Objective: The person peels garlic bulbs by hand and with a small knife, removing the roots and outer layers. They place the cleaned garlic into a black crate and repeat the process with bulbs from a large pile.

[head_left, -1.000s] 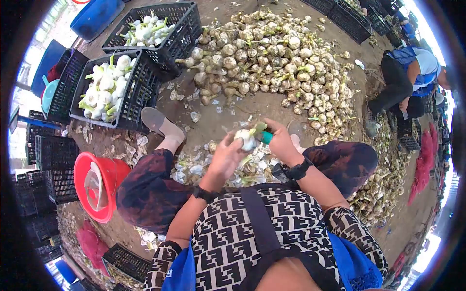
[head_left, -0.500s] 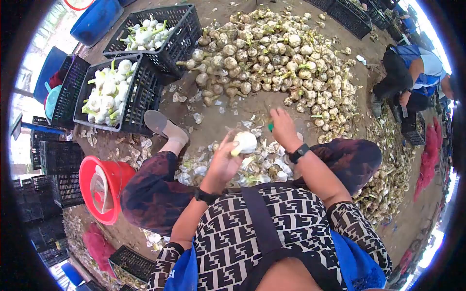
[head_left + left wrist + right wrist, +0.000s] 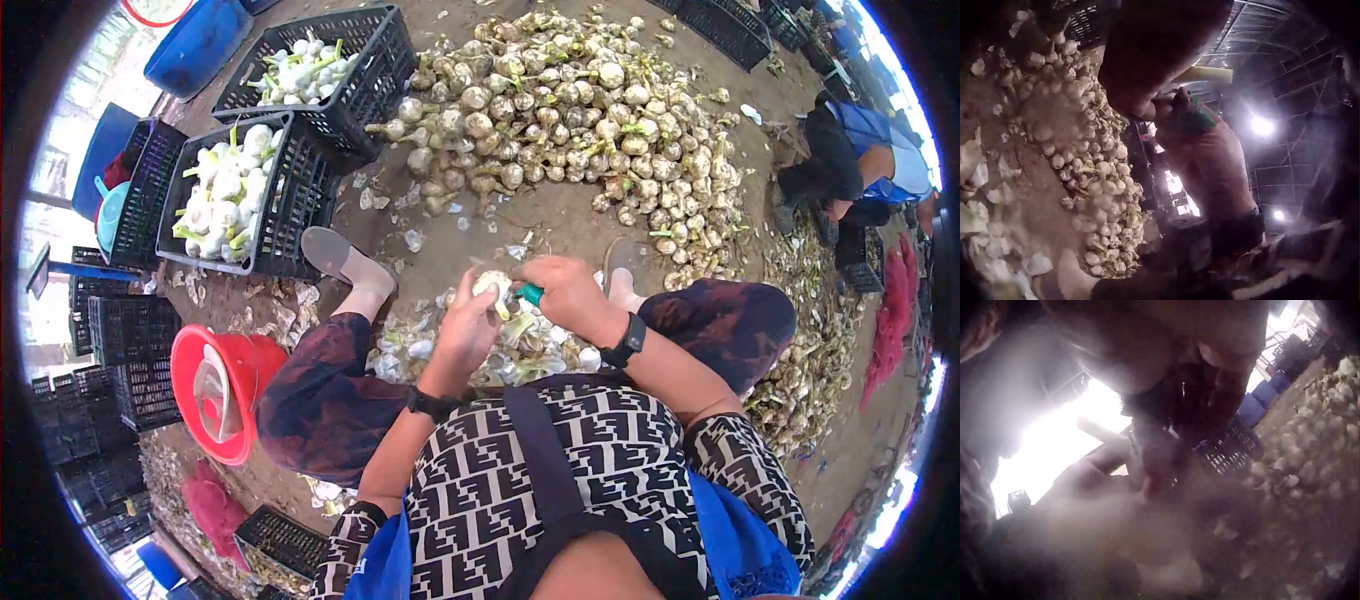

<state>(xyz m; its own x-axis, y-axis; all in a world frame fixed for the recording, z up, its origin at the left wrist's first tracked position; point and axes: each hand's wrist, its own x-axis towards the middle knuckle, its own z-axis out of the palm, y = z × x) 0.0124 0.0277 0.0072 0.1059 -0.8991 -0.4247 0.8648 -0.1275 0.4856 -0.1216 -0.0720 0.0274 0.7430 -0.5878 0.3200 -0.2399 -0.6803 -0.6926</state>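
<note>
The left hand (image 3: 465, 335) grips a garlic bulb (image 3: 490, 284), and in comes the right hand (image 3: 575, 297), curled round a green tool (image 3: 530, 294). Half a second ago they're well apart; now tool and bulb are close, so work centres on the bulb again. Touching? Can't tell. Loose peelings (image 3: 520, 352) lie below; the heap (image 3: 600, 110) beyond looks unchanged.
</note>
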